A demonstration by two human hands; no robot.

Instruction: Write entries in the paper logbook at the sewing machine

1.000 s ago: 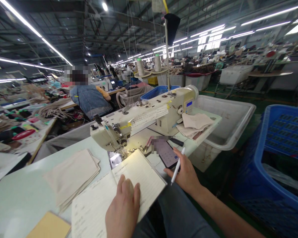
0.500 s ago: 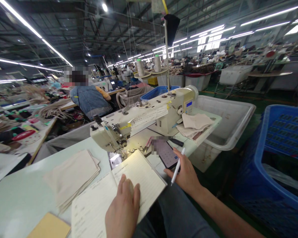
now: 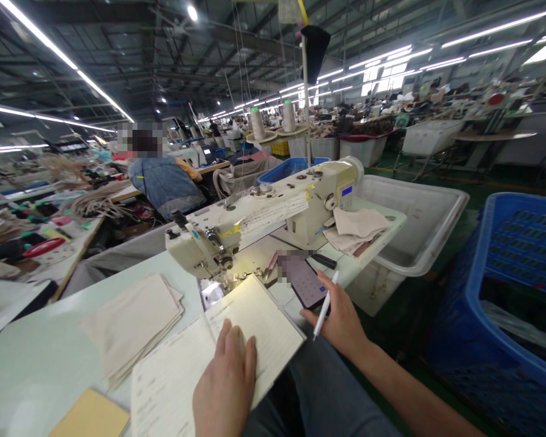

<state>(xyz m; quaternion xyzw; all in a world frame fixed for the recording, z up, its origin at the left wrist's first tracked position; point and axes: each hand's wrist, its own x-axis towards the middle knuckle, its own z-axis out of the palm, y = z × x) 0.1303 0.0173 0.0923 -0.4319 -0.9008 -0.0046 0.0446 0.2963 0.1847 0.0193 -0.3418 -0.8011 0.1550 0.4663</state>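
Observation:
My left hand lies flat on an open notebook at the near edge of the sewing table. My right hand holds a white pen between its fingers and rests by a phone lying screen-up on the table, a fingertip touching the screen's lower edge. A cream sewing machine stands just behind the notebook, its lamp lighting the page.
A stack of beige fabric pieces lies left of the notebook, a yellow pad at the near corner. More folded fabric sits right of the machine. A white tub and blue crate stand at right. A person in denim sits ahead.

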